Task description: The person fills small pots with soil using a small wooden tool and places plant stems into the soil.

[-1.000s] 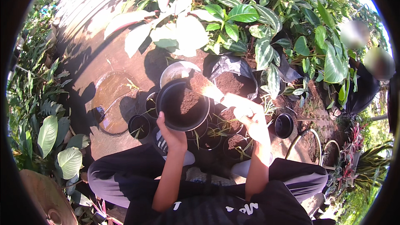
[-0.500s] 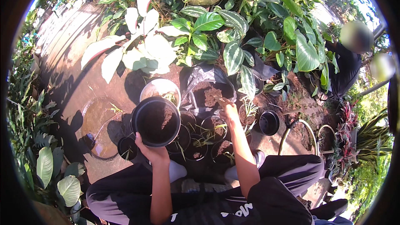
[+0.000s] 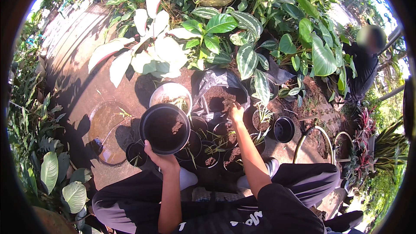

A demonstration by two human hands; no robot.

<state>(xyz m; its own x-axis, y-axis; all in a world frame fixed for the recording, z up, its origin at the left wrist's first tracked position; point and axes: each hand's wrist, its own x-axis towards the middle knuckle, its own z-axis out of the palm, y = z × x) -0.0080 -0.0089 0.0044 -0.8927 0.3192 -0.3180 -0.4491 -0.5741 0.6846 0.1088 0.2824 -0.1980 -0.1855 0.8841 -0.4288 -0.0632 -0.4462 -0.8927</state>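
Black pot (image 3: 149, 125): left of centre; soil (image 3: 177, 126) lit at right, the rest lost in shadow.
Left hand (image 3: 161, 159): clasping the near rim, fingers hidden underneath.
Right hand (image 3: 236, 112): curled at the mouth of the black bag (image 3: 208, 86), cannot tell around what; over the pot a second ago.
White pot (image 3: 168, 89): just beyond, partly covered.
Potted plants (image 3: 209, 151): crowded near, partly behind the right forearm (image 3: 251, 160).
Striped leaves (image 3: 248, 60): hanging across the bag's far right edge.

Held pot (image 3: 157, 128) before bucket (image 3: 162, 90), soil (image 3: 215, 97) in bag (image 3: 209, 79) to their right
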